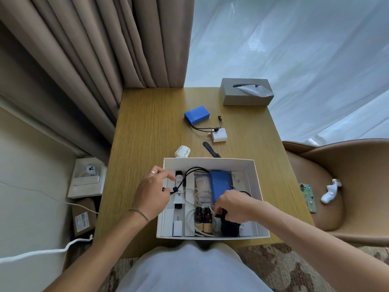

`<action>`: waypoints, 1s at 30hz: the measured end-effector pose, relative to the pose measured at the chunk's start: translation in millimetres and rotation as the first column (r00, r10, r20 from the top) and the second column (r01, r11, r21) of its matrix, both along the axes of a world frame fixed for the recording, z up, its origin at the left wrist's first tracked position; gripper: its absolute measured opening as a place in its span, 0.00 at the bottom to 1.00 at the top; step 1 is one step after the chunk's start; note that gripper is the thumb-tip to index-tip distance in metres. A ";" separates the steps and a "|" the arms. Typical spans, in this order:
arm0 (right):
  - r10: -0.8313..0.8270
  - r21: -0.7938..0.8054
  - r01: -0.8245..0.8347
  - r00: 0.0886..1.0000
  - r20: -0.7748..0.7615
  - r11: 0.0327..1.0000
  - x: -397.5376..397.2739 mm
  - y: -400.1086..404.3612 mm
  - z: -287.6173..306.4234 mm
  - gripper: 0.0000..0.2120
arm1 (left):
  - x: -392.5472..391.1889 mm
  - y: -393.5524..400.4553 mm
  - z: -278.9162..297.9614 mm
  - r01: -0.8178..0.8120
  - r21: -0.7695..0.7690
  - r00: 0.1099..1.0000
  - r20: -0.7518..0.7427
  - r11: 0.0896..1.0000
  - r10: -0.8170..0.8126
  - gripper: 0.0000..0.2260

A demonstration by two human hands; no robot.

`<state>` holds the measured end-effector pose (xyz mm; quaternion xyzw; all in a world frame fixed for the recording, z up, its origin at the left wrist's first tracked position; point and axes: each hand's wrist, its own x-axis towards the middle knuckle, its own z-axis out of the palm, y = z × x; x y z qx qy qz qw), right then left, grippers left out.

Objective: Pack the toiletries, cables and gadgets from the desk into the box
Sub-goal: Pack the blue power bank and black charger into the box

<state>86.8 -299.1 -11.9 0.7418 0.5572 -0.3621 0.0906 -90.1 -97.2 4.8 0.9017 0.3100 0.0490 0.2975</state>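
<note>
Beige curtains are hanging behind a wooden desk [147,123] where a white box [208,162] is sitting at the near edge. At its left side, the left hand [151,192] is pinching a black cable [190,171] beside a white tube [179,190]. Further right, the right hand [233,207] is gripping a dark pouch [229,227] inside the box — near two brown bottles [203,220] and a blue power bank [220,184]. Beyond the box, a blue case [196,114], white charger [219,135] and black comb [211,149] are lying on the desk.

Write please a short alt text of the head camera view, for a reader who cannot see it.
A person's two hands, the left hand and the right hand, arrange cables, small brown bottles and a flat blue power bank inside an open white cardboard box on a wooden desk. Beyond the box lie a blue rectangular block, a white charger, a black comb and a grey tissue box.
</note>
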 end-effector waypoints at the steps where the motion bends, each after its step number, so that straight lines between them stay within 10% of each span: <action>1: -0.005 0.018 0.004 1.000 0.006 1.000 -0.1 -2.5 -3.9 0.18 | -0.4 -0.2 -0.6 0.002 -0.001 1.000 0.000 1.000 -0.002 0.14; 10: 0.159 0.206 -0.188 0.976 0.149 0.960 -15.3 -9.0 -4.6 0.10 | 2.1 -2.9 -2.3 -0.053 0.036 0.999 0.014 0.998 0.053 0.13; 18: -0.212 0.494 0.230 0.973 -0.095 0.838 10.0 45.1 53.8 0.14 | 40.7 20.4 20.0 -0.100 0.079 0.991 0.094 0.992 0.092 0.11; 30: -0.591 0.572 0.687 0.708 -0.387 0.448 99.0 101.3 62.9 0.19 | 135.3 67.7 17.5 -0.093 -0.135 0.988 -0.138 0.986 0.075 0.10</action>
